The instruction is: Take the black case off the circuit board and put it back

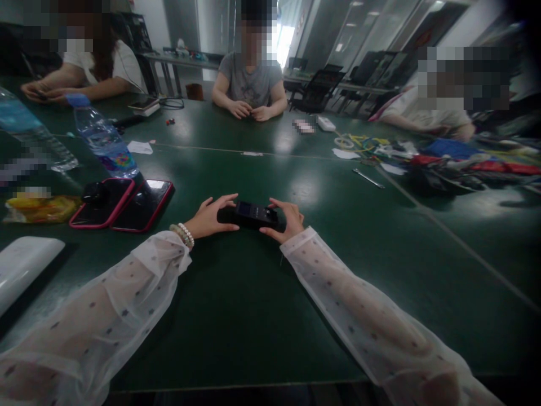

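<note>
A black box-shaped device [256,212] with a small dark screen and several little buttons lies lengthwise across the green table [236,316]. My left hand [212,216] is curved round its left end, thumb at the near side and fingers at the far side. Round the right end, my right hand [291,219] has its thumb near me and its index finger along the far edge. Both hands hold the device low, at the tabletop. Its underside is hidden. Sheer white sleeves with dark stars cover my arms, and bracelets [183,234] circle my left wrist.
Left of my hands lie two pink-edged phones [143,204], a yellow packet [40,207] and a white object [25,265]. A water bottle [103,138] stands behind them. Rightward are a wrench [368,178], cables [359,144] and a cluttered pile [456,163]. Several people sit around the table.
</note>
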### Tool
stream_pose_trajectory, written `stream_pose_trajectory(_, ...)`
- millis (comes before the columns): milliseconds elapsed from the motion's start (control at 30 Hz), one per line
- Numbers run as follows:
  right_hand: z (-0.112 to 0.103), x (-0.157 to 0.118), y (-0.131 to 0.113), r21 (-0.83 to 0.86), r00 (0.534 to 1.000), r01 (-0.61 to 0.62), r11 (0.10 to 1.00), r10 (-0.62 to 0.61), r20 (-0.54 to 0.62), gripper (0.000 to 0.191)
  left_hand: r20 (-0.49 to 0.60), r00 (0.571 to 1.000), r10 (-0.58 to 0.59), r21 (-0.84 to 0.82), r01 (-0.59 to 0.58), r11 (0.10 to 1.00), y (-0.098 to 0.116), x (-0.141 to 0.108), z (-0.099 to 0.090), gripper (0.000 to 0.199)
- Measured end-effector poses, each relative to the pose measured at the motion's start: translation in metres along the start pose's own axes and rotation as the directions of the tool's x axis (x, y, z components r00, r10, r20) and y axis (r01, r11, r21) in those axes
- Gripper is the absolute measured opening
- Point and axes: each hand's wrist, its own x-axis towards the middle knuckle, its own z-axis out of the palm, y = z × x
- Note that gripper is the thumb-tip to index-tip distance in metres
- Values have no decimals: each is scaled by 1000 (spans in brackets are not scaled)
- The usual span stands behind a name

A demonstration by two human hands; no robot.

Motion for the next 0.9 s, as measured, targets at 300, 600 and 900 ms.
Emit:
stream_pose_trajectory(300,4,0,1,-46,999,-25,999,26,32,64,-15,1000,-2,-11,2,1000,-1,1,1,85)
stream_pose_trajectory(600,6,-1,4,-43,999,-36,998,37,24,61,-7,1000,-15,-2,15,1000,1,1,0,82)
stream_pose_trajectory(900,4,-3,4,83,997,-65,994,61,47,49,0,1000,-6,6,6,1000,0,1,-1,80)
